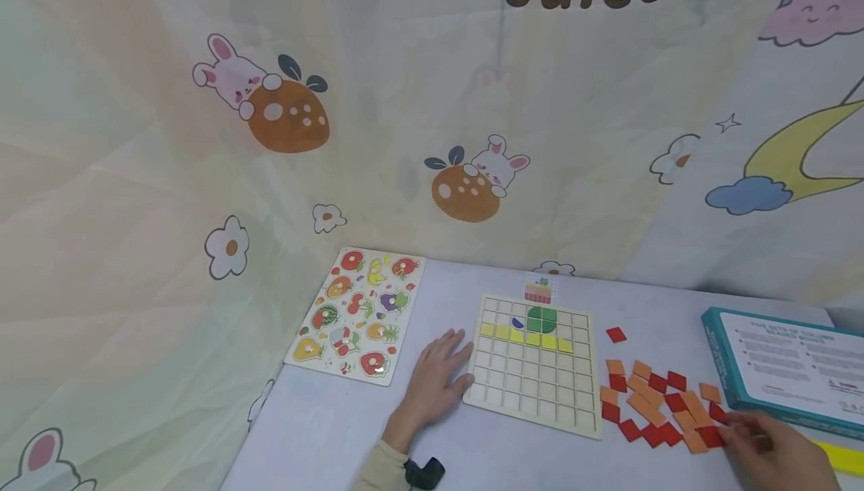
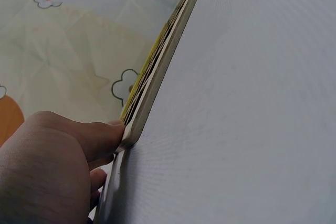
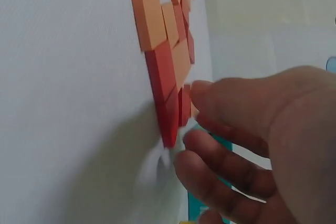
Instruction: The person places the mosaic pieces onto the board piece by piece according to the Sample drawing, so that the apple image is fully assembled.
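My left hand (image 1: 435,382) rests flat on the table at the left side of the pale grid board (image 1: 533,420). Its thumb touches the board's corner, also seen in the left wrist view. A row of yellow squares (image 1: 516,336), a green rounded piece (image 1: 541,319) and a small blue piece (image 1: 517,323) sit in the grid. At the right, my right hand (image 1: 776,450) reaches in by the loose tiles, fingers loosely bent. Its thumb tip is right at a red tile (image 3: 184,107) in the right wrist view. Orange tiles (image 1: 646,410) lie scattered with several red ones.
A fruit-picture board (image 1: 351,318) lies at the left. A small picture card (image 1: 540,290) stands behind the grid board. At the right is a teal-edged box (image 1: 790,363), with a yellow piece (image 1: 844,459) in front of it. A patterned cloth hangs behind the table.
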Demonstrator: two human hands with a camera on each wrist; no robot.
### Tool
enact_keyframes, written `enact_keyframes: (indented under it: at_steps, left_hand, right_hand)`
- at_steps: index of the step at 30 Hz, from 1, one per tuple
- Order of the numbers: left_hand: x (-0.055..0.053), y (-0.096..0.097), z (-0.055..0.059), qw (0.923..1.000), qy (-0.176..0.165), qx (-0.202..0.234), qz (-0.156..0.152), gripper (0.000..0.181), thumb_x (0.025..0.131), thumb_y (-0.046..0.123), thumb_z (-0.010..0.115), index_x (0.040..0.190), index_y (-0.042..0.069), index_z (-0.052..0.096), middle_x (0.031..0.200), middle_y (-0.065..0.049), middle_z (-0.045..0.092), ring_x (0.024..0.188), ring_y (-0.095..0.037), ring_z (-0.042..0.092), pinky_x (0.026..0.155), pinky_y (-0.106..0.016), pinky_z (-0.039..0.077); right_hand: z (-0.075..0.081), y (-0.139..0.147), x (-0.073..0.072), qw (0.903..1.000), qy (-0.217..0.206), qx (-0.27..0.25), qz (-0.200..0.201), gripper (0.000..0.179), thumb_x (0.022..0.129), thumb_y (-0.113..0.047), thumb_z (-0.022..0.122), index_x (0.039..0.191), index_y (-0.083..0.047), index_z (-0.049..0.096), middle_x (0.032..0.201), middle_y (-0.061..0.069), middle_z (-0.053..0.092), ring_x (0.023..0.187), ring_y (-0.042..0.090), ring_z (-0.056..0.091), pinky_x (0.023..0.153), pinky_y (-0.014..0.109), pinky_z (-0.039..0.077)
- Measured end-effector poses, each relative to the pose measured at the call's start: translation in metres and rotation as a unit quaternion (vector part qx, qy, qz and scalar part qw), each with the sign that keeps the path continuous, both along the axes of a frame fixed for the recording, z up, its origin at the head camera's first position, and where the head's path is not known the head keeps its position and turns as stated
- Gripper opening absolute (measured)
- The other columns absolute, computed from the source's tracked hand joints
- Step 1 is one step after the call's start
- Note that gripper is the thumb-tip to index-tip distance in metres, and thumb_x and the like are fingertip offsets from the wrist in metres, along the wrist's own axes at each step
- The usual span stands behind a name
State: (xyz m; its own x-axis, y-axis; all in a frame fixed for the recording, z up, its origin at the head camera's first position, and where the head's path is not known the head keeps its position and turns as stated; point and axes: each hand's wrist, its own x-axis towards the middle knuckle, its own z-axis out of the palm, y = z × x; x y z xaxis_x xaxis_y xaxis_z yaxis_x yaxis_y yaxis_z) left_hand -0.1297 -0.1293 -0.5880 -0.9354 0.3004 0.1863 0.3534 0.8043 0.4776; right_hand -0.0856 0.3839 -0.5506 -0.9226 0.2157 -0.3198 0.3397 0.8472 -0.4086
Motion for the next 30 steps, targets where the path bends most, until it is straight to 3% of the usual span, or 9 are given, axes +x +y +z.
enact_keyframes:
  at_steps: [6, 14, 25, 30]
  left_hand:
    - [0.000, 0.001, 0.000, 1.0000, 0.009, 0.001, -0.003, 0.054, 0.103, 0.037, 0.063, 0.153, 0.016, 0.058, 0.169, -0.004, 0.043, 0.160, -0.028, 0.034, 0.131, -0.053, 0.031]
    - [0.000, 0.002, 0.002, 0.9999, 0.006, 0.011, -0.004, 0.054, 0.103, 0.035, 0.062, 0.152, 0.014, 0.059, 0.169, -0.006, 0.044, 0.160, -0.029, 0.035, 0.130, -0.054, 0.031]
    - [0.000, 0.001, 0.005, 0.9999, -0.003, 0.011, -0.002, 0.053, 0.104, 0.035, 0.062, 0.152, 0.013, 0.058, 0.169, -0.006, 0.043, 0.160, -0.029, 0.034, 0.131, -0.053, 0.030]
    - [0.001, 0.001, 0.006, 0.9999, -0.006, 0.015, -0.002, 0.053, 0.104, 0.034, 0.061, 0.152, 0.013, 0.058, 0.169, -0.006, 0.043, 0.160, -0.030, 0.034, 0.131, -0.054, 0.030]
  right_hand:
    - [0.014, -0.020, -0.016, 0.9984, 0.025, 0.017, 0.047, 0.075, 0.087, -0.029, 0.088, 0.142, 0.008, 0.053, 0.098, 0.018, 0.069, 0.078, 0.020, 0.061, 0.068, 0.041, 0.067]
    - [0.013, -0.031, -0.027, 0.9948, -0.030, 0.022, 0.094, 0.080, 0.085, -0.040, 0.089, 0.141, 0.007, 0.057, 0.092, 0.009, 0.063, 0.085, 0.022, 0.056, 0.066, 0.036, 0.064]
    - [0.010, -0.028, -0.034, 0.9967, -0.045, -0.013, 0.067, 0.074, 0.086, -0.039, 0.088, 0.129, 0.012, 0.057, 0.092, 0.012, 0.065, 0.082, 0.021, 0.058, 0.069, 0.033, 0.064]
    - [0.010, -0.030, -0.033, 0.9972, -0.050, -0.031, 0.046, 0.080, 0.086, -0.035, 0.089, 0.135, 0.016, 0.051, 0.107, 0.028, 0.066, 0.088, 0.025, 0.061, 0.074, 0.042, 0.068]
